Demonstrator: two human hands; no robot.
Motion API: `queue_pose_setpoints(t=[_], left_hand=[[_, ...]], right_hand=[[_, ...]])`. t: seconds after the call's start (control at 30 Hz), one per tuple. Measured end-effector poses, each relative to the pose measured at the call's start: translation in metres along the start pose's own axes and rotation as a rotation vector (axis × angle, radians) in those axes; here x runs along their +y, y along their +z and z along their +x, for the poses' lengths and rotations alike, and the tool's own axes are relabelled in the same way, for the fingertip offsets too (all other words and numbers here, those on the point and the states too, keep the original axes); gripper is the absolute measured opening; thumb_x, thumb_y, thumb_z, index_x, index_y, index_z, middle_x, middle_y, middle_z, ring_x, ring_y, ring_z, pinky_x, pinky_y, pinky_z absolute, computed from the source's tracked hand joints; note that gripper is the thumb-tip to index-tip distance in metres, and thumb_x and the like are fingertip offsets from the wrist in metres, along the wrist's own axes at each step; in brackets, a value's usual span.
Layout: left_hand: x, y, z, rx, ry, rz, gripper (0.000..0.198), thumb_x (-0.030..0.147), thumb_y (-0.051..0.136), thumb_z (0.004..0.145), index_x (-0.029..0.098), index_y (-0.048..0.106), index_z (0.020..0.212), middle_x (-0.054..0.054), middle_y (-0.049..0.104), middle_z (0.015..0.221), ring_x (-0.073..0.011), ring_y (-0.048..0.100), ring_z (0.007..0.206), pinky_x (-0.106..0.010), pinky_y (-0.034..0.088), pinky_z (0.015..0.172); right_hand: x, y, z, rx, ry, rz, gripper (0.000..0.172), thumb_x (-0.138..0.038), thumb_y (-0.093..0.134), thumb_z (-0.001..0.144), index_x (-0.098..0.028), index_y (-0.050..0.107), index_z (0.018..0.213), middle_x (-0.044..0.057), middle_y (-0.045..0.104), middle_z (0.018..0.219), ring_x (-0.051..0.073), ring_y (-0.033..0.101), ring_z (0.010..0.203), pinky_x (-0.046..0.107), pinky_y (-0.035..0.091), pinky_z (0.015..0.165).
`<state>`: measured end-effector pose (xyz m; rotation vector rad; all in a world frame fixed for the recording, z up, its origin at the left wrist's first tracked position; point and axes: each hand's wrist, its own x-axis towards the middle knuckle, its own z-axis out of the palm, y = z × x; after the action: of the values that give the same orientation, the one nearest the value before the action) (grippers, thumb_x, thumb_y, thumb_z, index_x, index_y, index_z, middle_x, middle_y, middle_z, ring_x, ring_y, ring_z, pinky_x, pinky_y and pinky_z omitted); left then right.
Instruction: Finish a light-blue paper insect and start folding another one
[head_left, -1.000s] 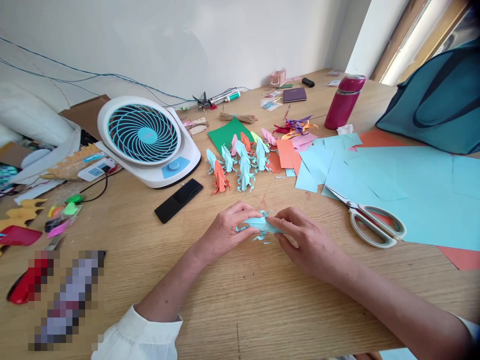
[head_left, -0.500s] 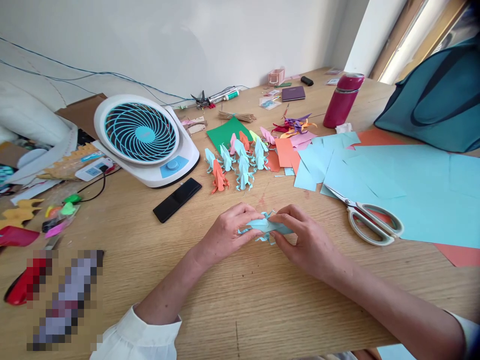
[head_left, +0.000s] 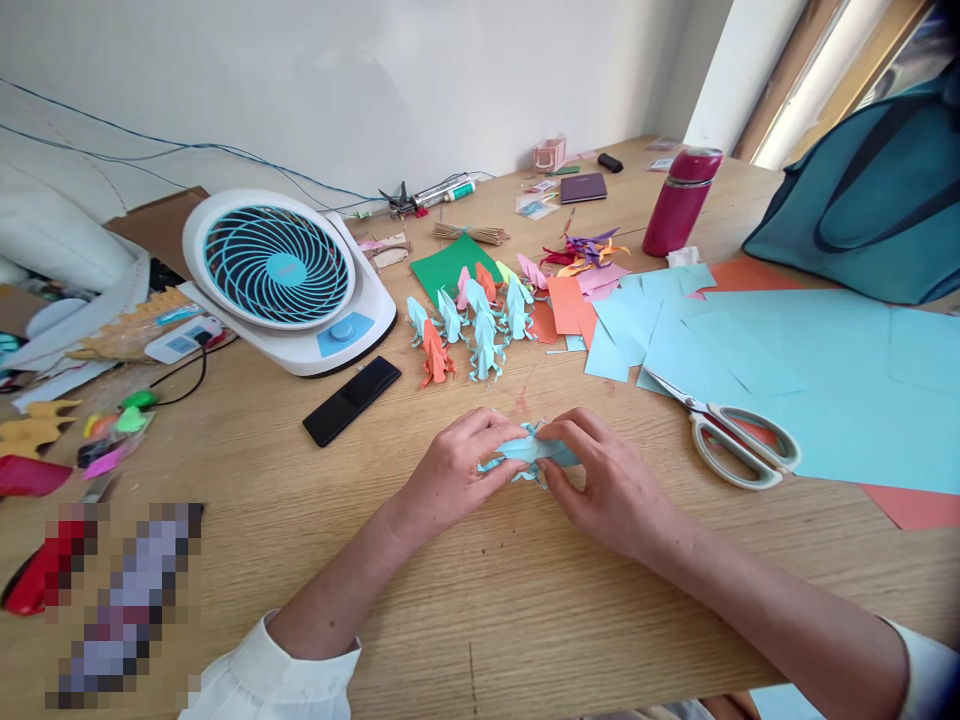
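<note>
A light-blue folded paper figure [head_left: 531, 450] with curled strips along its sides lies low over the wooden table. My left hand [head_left: 466, 462] pinches its left end between thumb and fingers. On the other end, my right hand [head_left: 604, 480] closes thumb and fingers over the paper, hiding part of it. Beyond my hands stands a group of similar folded paper figures, among them a light-blue one [head_left: 486, 345] and an orange one [head_left: 435, 355]. Scissors [head_left: 731, 435] with pale handles rest to the right, their blades on light-blue paper.
A white fan [head_left: 281, 275] and a black phone [head_left: 352, 400] are at left. Light-blue sheets [head_left: 862, 400] cover the right side. A magenta bottle [head_left: 681, 205], a teal bag [head_left: 862, 200] and a green sheet [head_left: 450, 262] sit farther back. A red-handled tool [head_left: 37, 575] lies front left.
The whole view has shifted very slightly. Both hands keep hold of the light-blue paper figure, almost unmoved.
</note>
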<state>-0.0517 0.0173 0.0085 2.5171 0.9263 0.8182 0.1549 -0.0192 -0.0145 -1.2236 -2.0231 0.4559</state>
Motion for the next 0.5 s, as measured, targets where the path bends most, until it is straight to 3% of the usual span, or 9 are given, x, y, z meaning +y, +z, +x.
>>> queue_pose_setpoints(t=[0.5], left_hand=[[0.0065,0.0056,0.0000,0.056,-0.061,-0.017,0.027,0.023,0.066,0.088,0.020,0.064,0.114,-0.007,0.066,0.104,-0.0179,0.063,0.099,-0.031,0.052,0.086]], right_hand=[[0.0001,0.0017,-0.0007,0.036,-0.046,-0.020,0.018,-0.014,0.051,0.090,-0.020,0.052,0.106,0.009,0.060,0.100,0.022,0.057,0.091,0.037,0.049,0.079]])
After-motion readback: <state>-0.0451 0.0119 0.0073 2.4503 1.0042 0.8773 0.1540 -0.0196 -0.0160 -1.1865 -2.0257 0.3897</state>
